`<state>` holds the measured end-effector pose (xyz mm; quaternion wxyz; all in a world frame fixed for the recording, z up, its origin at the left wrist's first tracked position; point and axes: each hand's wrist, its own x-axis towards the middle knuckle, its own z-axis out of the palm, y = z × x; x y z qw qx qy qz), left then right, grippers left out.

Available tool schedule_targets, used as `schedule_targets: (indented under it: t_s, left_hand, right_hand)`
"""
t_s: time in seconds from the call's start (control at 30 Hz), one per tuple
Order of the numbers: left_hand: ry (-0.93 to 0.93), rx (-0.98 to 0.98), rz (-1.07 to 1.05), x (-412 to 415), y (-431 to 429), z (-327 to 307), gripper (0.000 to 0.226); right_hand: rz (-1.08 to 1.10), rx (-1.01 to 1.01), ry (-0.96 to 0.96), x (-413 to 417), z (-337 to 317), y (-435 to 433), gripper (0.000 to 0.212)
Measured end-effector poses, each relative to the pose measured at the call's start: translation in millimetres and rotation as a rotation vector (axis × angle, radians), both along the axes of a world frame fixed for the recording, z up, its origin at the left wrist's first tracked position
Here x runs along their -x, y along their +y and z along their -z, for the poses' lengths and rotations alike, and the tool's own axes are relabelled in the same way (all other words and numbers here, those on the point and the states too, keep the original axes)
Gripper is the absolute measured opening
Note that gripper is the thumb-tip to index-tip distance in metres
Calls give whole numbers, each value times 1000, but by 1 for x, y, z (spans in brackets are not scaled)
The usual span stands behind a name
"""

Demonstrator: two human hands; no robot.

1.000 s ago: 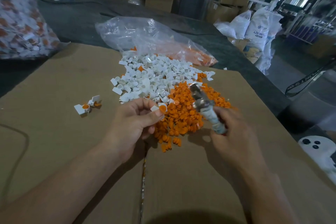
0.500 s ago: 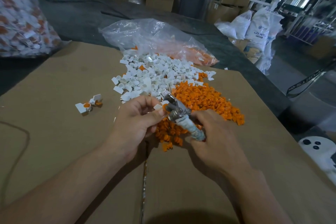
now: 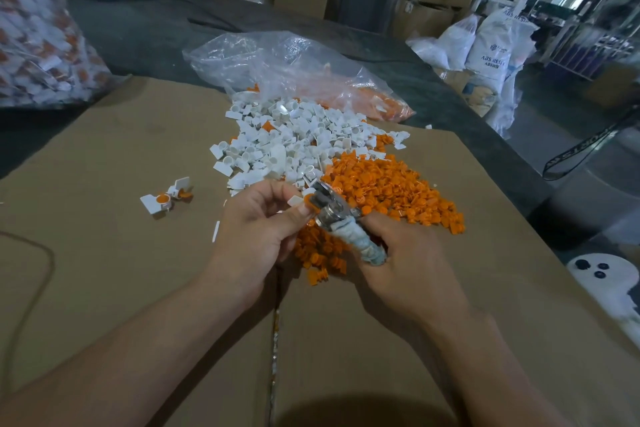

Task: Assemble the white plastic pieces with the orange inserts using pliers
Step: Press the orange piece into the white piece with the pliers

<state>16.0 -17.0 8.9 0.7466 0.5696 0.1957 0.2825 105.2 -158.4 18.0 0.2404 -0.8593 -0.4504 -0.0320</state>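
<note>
My left hand (image 3: 258, 225) pinches a small white plastic piece (image 3: 296, 200) with an orange insert (image 3: 308, 200) between thumb and fingers. My right hand (image 3: 394, 263) grips the cloth-wrapped handles of metal pliers (image 3: 332, 210), whose jaws close on that piece. Behind my hands lies a heap of white pieces (image 3: 291, 139), and to its right a heap of orange inserts (image 3: 384, 191). Two assembled pieces (image 3: 164, 199) lie apart on the cardboard (image 3: 104, 253) to the left.
A clear plastic bag (image 3: 287, 69) with orange parts lies behind the heaps. A large bag of assembled parts (image 3: 38, 42) sits at the far left. White sacks (image 3: 491, 45) and cartons stand beyond the table's right edge. A thin cable (image 3: 38, 274) loops at left.
My right hand brought the pliers leftward from above the orange heap to my left hand, and the jaws now clamp the piece my left hand holds.
</note>
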Motion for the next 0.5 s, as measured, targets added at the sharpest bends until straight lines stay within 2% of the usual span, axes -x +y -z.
schedule_targets:
  t_s: [0.4,0.5]
  left_hand:
    - [-25,15,11,2,1,1,29]
    - [9,-131,-80,3,8,-2,26]
  right_hand:
    - [16,-45,-86,1,8,2,19]
    - [42,-70,-86,-3,10,3,16]
